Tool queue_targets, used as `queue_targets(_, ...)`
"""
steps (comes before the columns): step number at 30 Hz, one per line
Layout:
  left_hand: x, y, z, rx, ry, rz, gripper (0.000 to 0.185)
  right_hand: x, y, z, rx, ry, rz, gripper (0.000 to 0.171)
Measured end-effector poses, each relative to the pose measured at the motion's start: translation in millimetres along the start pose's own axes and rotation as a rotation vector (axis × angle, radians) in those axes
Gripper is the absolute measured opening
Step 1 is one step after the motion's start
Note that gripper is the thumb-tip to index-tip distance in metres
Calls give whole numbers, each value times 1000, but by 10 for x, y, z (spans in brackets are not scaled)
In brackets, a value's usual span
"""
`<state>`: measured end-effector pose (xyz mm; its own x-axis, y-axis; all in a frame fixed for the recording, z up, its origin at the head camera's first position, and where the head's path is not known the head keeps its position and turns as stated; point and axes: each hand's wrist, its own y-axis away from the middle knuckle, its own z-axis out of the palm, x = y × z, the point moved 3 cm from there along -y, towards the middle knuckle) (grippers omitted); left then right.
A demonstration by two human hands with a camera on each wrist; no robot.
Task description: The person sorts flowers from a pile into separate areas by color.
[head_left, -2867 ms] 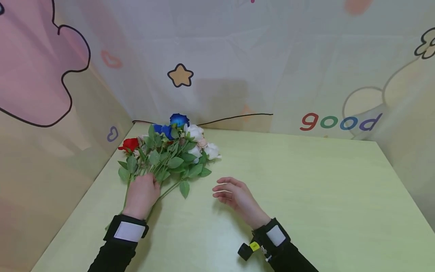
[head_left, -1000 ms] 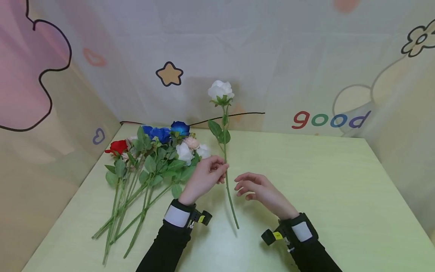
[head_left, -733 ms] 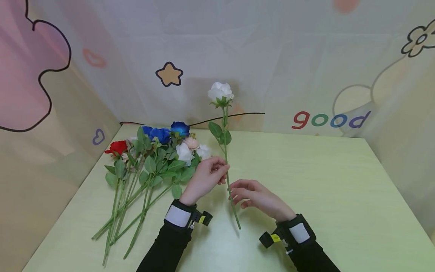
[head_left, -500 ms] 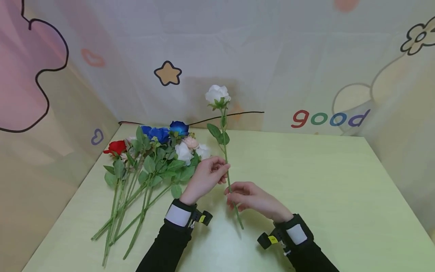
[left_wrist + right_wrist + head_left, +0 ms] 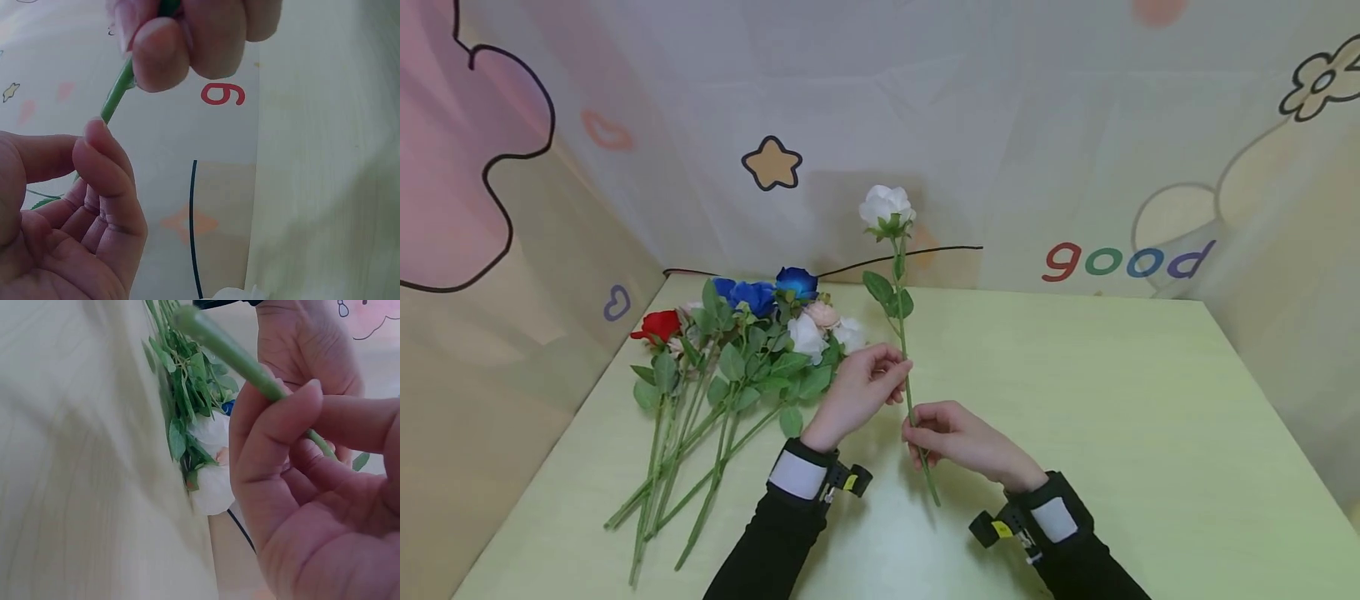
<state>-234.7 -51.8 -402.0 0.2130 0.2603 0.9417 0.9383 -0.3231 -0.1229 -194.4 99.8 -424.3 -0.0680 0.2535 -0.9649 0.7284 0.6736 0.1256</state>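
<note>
A single white rose [image 5: 886,207] with a long green stem is held nearly upright near the middle of the table. My left hand [image 5: 861,390] pinches the stem below its leaves, between thumb and fingertips. Lower down, my right hand [image 5: 962,442] pinches the same stem close to its bottom end. The right wrist view shows the cut end of the stem [image 5: 234,355] sticking out past the right thumb and forefinger. Both hands appear in the left wrist view, one above the other along the stem [image 5: 117,94]; the bloom on the held stem is out of that view.
To the left lies a loose bunch of flowers: a red rose [image 5: 657,325], blue roses [image 5: 752,297], a pale pink bloom [image 5: 822,314] and white blooms [image 5: 806,337]. Their stems [image 5: 655,492] cross toward the front. A printed cloth wall [image 5: 1015,167] borders the pale table [image 5: 1090,400] behind.
My left hand has drawn the white rose out of the bunch and brought it right, raised upright. My right hand has come in from the right and now pinches the lower stem.
</note>
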Motion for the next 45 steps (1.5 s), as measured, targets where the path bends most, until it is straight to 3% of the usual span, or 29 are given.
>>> queue_targets(8, -30, -14, 19, 5, -11, -16, 23, -22, 12, -7, 30, 49, 16, 25)
queue_targets(15, 279, 91, -26, -2, -42, -21, 19, -58, 11, -30, 42, 88, 13, 22)
queue_targets(24, 3, -32, 3, 23, -63, -12, 23, -87, -9, -40, 27, 80, 37, 23)
queue_targets(29, 19, -44, -21, 49, -64, 18, 21, -115, -35, -63, 27, 90, 26, 23)
queue_targets(34, 11, -26, 12, 34, -77, 8, 20, -79, 2, -74, 21, 101, 42, 25)
queue_targets(40, 28, 6, -18, 84, -149, 8, 20, -31, 67, -181, 30, 85, 97, 27)
queue_targets(45, 55, 30, -39, 118, -235, 25, 18, -15, 157, -353, 62, 143, 129, 27)
